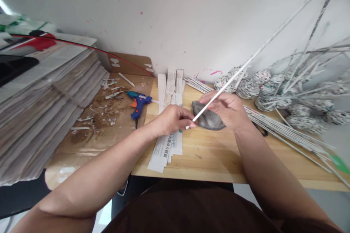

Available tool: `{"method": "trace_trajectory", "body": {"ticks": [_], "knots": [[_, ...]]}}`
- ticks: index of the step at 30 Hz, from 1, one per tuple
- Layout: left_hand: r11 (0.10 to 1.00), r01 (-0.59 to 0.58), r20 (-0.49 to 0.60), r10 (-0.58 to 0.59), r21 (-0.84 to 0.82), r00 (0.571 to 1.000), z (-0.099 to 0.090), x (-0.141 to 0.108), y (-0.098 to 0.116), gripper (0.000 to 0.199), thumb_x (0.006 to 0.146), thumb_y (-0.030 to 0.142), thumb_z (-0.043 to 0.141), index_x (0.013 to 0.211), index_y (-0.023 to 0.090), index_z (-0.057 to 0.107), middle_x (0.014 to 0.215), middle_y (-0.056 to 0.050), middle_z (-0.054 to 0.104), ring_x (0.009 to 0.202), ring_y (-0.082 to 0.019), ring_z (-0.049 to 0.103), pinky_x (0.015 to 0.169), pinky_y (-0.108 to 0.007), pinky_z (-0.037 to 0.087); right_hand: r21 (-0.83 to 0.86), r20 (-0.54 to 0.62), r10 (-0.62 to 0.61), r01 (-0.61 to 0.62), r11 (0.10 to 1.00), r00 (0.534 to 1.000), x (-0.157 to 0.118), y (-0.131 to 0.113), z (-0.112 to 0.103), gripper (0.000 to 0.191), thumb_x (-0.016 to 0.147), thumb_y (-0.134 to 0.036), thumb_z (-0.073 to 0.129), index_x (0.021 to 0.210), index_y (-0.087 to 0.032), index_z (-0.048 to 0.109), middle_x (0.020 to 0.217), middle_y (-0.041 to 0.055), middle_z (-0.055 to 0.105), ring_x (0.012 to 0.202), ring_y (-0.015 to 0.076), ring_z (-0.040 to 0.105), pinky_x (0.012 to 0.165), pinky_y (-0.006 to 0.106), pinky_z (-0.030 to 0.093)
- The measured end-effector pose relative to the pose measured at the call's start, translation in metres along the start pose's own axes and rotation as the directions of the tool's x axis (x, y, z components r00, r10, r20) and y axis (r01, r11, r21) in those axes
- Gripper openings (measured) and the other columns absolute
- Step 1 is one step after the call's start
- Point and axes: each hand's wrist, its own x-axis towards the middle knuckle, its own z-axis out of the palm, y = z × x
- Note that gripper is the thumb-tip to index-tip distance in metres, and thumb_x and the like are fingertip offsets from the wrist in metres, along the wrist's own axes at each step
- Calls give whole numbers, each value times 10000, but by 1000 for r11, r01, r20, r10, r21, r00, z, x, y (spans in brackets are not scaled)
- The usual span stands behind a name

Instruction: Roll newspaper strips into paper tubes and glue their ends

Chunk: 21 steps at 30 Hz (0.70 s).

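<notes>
A long, thin white rolled paper tube (247, 62) slants up to the right across the view. Its lower end is pinched between the thumb and fingers of my left hand (175, 120). A little higher, my right hand (228, 107) has its thumb and fingers about the same tube. Beneath my right hand, partly covered by it, lies a dark grey rounded pad with a mesh-like surface (209, 121). Flat newspaper strips (166, 151) lie in a loose stack under and beside my left hand.
To the left, a blue glue gun (140, 106) rests beside paper scraps (113, 94) on brown cardboard (95, 131). A tall newspaper stack (62, 87) stands farther left. On the right are several paper tubes (284, 131) and woven paper balls (247, 87). A white wall (175, 18) rises behind.
</notes>
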Motion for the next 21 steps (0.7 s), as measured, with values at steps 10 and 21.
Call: {"method": "trace_trajectory", "body": {"ticks": [10,21], "knots": [[986,-92,-53,100,138,994,-2,0,5,157,775,280,678,849,157,742,649,14,631,594,-98,519,565,-203,388,-60,-39,-27,24,998,999,-2,-2,1,195,707,-413,796,756,-233,740,862,53,708,878,216,658,805,390,554],[984,-92,-125,112,153,986,-1,0,10,132,777,238,680,864,163,745,692,10,674,633,-103,533,594,-206,392,-83,-102,-74,65,994,992,-2,-1,4,152,717,-348,802,718,-231,704,793,28,686,813,197,657,738,352,545]]}}
